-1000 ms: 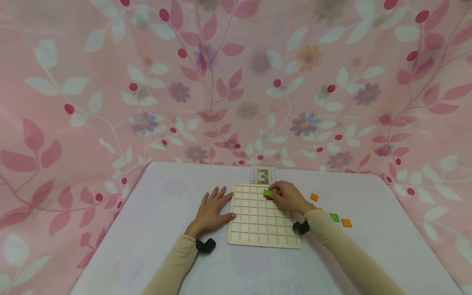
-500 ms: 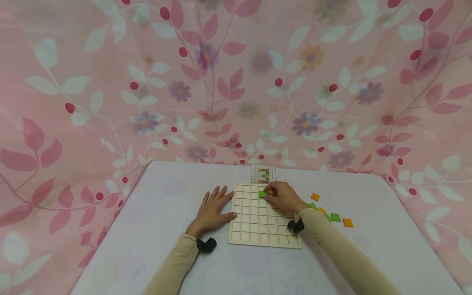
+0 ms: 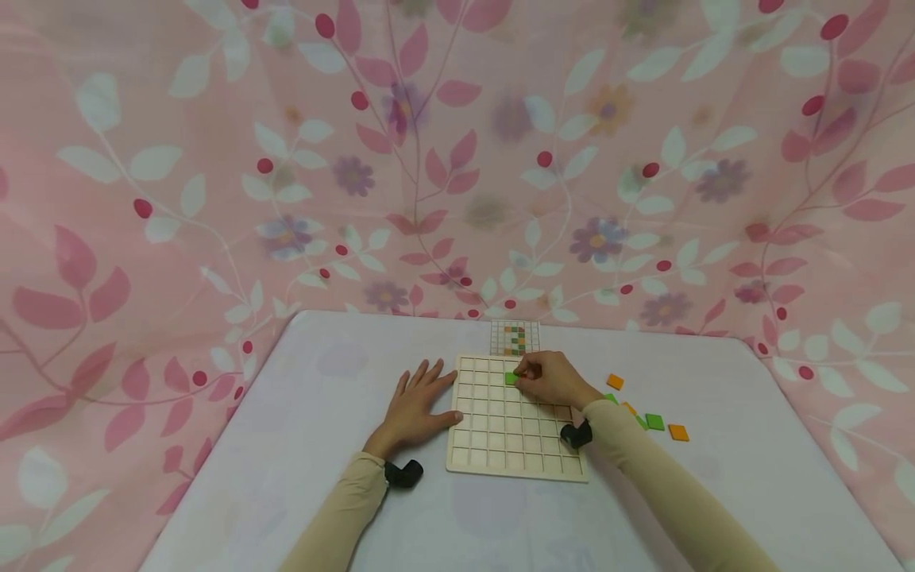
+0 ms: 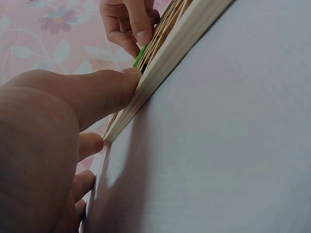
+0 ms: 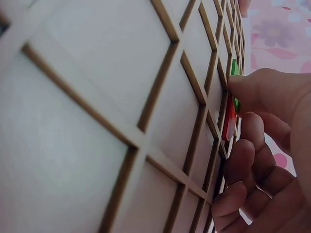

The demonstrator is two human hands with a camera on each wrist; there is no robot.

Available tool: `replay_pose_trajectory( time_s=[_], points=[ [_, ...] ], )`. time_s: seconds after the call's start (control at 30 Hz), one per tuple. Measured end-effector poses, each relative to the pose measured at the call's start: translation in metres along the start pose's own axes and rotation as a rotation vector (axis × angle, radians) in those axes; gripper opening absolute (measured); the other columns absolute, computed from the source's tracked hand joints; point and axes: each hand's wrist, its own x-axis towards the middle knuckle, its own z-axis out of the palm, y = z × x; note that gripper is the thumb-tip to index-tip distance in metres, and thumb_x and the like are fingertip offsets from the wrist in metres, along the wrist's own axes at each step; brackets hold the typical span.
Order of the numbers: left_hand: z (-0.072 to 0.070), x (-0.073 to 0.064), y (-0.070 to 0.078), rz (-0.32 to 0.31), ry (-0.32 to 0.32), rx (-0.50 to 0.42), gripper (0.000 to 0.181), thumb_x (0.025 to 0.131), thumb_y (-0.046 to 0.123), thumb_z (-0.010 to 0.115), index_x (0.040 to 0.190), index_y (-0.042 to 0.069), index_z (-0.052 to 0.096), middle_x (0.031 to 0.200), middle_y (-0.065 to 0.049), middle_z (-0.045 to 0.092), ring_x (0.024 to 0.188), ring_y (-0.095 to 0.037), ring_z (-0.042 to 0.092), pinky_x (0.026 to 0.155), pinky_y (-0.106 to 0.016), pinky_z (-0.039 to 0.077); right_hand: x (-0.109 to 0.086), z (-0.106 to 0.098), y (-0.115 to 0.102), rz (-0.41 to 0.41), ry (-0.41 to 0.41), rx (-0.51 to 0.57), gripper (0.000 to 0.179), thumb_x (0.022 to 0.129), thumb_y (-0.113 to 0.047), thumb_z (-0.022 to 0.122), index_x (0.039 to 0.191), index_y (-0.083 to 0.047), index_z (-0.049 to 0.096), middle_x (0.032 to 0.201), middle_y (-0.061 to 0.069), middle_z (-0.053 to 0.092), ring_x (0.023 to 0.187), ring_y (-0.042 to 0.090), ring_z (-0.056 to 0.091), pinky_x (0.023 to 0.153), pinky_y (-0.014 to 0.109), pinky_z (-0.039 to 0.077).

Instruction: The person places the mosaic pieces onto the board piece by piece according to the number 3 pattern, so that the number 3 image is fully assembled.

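A pale wooden grid board (image 3: 493,433) lies on the table. My left hand (image 3: 418,407) is spread beside it, thumb and fingertips touching its left edge; the left wrist view shows the thumb against the rim. Near the board's far edge, my right hand (image 3: 552,381) pinches a flat green tile (image 3: 511,379) between thumb and fingers, over a grid cell. In the right wrist view a red tile (image 5: 229,119) sits in the grid next to the green one, under the hand. The head view hides that red tile behind the right fingers.
A small patterned grid card (image 3: 516,338) lies just beyond the board. To the right are loose tiles, among them an orange tile (image 3: 615,381), a green tile (image 3: 654,422) and another orange tile (image 3: 678,433), some partly behind the right sleeve. A floral curtain (image 3: 457,159) hangs behind the table.
My right hand has brought the green tile left and down from above the red tile to the cell beside it. The left hand stays at the board's edge.
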Motion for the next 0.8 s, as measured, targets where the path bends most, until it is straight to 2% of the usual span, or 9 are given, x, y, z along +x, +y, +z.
replay_pose_trajectory(
  time_s=[0.33, 0.8],
  points=[
    [-0.0008, 0.0010, 0.0007, -0.007, -0.006, 0.019, 0.078, 0.097, 0.052, 0.069, 0.163, 0.018, 0.046, 0.175, -0.012, 0.028, 0.166, -0.039, 0.014, 0.130, -0.068, 0.006, -0.0010, -0.0003, -0.0033, 0.014, 0.009, 0.037, 0.012, 0.093, -0.013, 0.081, 0.103, -0.005, 0.078, 0.080, 0.001, 0.067, 0.072, 0.011, 0.055, 0.066, 0.023, 0.045],
    [-0.0009, -0.0001, 0.0015, -0.003, -0.006, 0.008, 0.078, 0.096, 0.051, 0.070, 0.163, 0.017, 0.045, 0.175, -0.014, 0.028, 0.165, -0.040, 0.013, 0.130, -0.068, 0.005, -0.0016, 0.0037, -0.0003, 0.086, 0.011, 0.082, 0.016, 0.093, -0.013, 0.079, 0.107, -0.007, 0.076, 0.085, 0.003, 0.070, 0.075, 0.013, 0.060, 0.072, 0.027, 0.050]
  ],
)
